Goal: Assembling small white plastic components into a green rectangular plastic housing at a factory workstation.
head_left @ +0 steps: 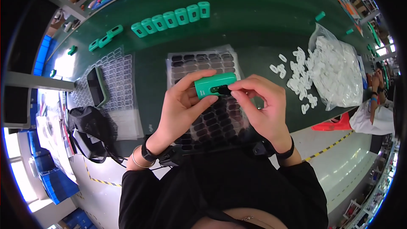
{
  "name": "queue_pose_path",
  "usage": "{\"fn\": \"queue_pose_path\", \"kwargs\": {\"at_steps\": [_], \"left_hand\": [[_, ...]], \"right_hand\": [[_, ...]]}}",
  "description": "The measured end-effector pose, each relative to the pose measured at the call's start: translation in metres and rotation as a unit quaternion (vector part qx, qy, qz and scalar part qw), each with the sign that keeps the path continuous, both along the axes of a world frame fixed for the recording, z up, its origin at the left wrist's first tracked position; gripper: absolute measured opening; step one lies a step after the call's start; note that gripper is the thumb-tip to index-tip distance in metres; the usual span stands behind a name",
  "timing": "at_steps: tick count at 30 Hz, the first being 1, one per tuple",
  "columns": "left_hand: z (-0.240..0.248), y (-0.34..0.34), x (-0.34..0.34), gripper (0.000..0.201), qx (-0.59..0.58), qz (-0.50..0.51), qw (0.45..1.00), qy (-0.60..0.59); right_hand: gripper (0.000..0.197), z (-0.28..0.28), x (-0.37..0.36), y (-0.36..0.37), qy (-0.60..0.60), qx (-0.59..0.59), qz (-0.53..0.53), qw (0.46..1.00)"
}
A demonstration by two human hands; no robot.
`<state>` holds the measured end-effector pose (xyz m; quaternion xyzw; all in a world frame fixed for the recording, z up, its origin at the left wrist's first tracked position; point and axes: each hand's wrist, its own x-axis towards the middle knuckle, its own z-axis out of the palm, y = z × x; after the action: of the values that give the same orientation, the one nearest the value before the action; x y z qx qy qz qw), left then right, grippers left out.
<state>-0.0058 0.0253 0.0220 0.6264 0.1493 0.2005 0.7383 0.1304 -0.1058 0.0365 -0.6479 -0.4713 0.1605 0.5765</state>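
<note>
My left hand (178,106) grips a small teal-green casing (215,81) with rounded ends, fingers along its far edge and thumb along its near edge. A dark oval recess lies in its upper face. At the right end of that recess, my right hand (268,104) pinches a small black oval piece (225,90) between thumb and forefinger; it looks like a sticker and touches the casing. Below both hands lies a sheet of dark oval stickers (202,61), partly covered by my hands.
Several matching green casings (169,18) stand in a row farther back, others (104,40) to their left. On the right, a clear bag (339,72) of white pieces sits beside loose white pieces (299,76). At left are a clear patterned sheet (121,74) and a black mesh bag (91,123).
</note>
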Motion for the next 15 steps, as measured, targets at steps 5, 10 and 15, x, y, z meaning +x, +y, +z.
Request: {"fn": "queue_pose_path", "kwargs": {"at_steps": [5,10,15], "left_hand": [[-0.003,-0.012,0.008,0.048,0.031,0.005,0.999,0.008],[-0.009,-0.018,0.012,0.047,0.049,-0.002,0.999,0.024],[-0.016,-0.025,0.017,0.038,0.091,0.013,0.995,0.034]], "right_hand": [[0.013,-0.007,0.001,-0.005,-0.016,-0.008,-0.020,1.000],[0.011,-0.015,0.004,-0.010,-0.025,-0.008,-0.025,0.999],[0.032,-0.014,-0.001,-0.015,-0.144,-0.129,-0.104,0.976]]}}
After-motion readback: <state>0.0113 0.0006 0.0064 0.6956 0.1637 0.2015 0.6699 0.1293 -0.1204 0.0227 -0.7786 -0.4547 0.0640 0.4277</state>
